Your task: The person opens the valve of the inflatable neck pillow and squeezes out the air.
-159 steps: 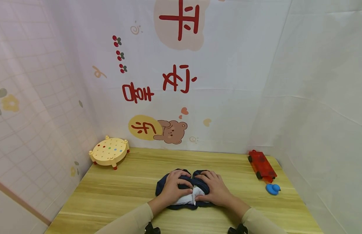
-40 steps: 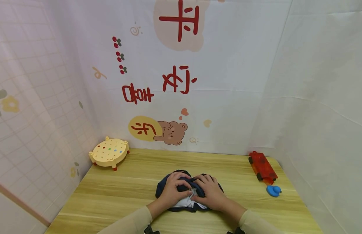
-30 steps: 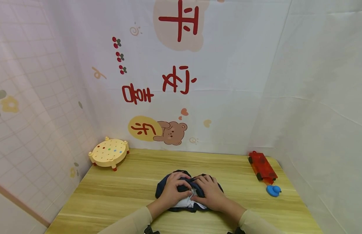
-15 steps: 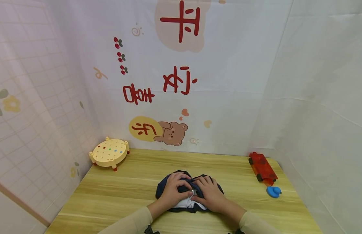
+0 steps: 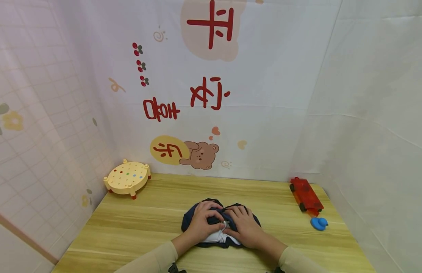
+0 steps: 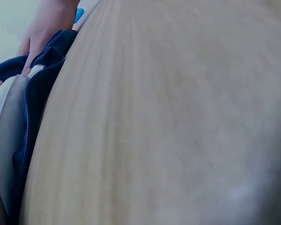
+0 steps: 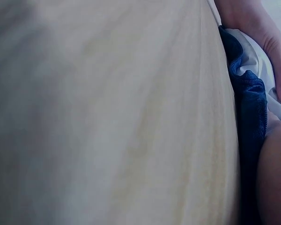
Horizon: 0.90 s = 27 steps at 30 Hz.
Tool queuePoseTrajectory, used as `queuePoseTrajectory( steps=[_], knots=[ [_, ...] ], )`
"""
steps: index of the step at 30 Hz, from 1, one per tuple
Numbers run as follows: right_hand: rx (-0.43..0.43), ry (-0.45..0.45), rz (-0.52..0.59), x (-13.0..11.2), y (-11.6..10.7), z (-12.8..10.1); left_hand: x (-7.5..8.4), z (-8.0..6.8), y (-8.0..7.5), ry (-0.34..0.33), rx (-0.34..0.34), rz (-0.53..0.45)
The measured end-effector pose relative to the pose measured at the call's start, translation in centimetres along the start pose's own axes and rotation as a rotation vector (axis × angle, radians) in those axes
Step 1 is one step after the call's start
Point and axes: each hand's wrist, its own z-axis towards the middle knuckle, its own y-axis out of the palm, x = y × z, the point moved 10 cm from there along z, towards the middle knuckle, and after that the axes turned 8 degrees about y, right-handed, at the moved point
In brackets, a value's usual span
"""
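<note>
A navy cloth pouch (image 5: 188, 219) with a white lining (image 5: 213, 237) lies on the table in front of me. Zipper teeth (image 6: 26, 115) run along its near edge in the left wrist view. My left hand (image 5: 201, 224) grips the left half, thumb and forefinger meeting by a small metal piece (image 5: 226, 222), perhaps the zipper pull. My right hand (image 5: 247, 229) holds the right half, its fingers curled over a dark fold and its thumb against the lining. The palms hide much of the cloth. Both wrist views show only part of the pouch and hands.
A cream round toy stand (image 5: 127, 177) with coloured dots sits at the back left. At the back right are a red toy car (image 5: 306, 196) and a blue toy duck (image 5: 319, 223). White printed curtains (image 5: 265, 113) border the wooden table (image 5: 156, 216).
Compared with the earliest frame, my right hand has shifted slightly left and down, and a dark fold now covers more of the lining. In the last half second almost nothing moves.
</note>
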Motion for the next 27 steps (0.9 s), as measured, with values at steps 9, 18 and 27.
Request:
queuePoseTrajectory(
  steps=[9, 18, 27],
  knots=[
    [0.084, 0.016, 0.085, 0.56, -0.57, -0.37, -0.20, -0.03, 0.54, -0.017, -0.028, -0.018],
    [0.054, 0.007, 0.101, 0.29, -0.29, -0.05, -0.14, 0.03, 0.33, -0.014, -0.011, -0.010],
    [-0.001, -0.065, 0.089, -0.16, -0.18, -0.13, -0.57, -0.02, 0.38, -0.022, -0.013, 0.003]
  ],
)
